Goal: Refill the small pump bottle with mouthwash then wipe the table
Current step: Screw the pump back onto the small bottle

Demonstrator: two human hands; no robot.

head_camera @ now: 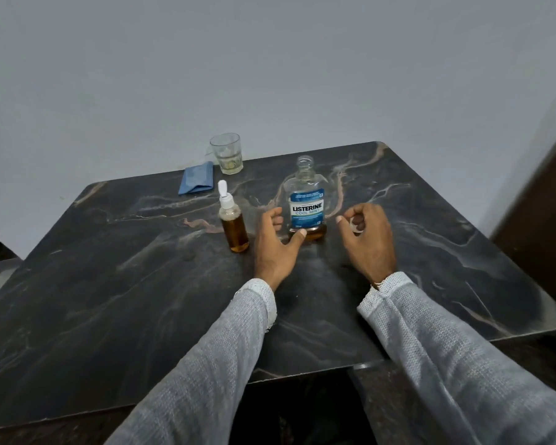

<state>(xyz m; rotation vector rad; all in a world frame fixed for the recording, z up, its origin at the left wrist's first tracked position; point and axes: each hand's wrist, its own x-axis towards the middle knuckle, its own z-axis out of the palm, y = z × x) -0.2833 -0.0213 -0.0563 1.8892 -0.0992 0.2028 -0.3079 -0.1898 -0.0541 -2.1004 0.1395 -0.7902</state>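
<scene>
Pump bottle (234,224) stands full at nine o'clock of the uncapped mouthwash bottle (306,200). Left hand (275,242) loose; right hand (368,236) pinches the cap (354,225): screw it on squarely.

we see two forearms in long sleeves of pale grey, loosely woven fabric with a fine grid-like texture. each sleeve ends at the wrist in a whiter cuff of open, crochet-like knit. at the right wrist a thin orange-brown band (375,285) peeks out from under the cuff. the left hand (275,244) and right hand (368,234) are bare.
</scene>
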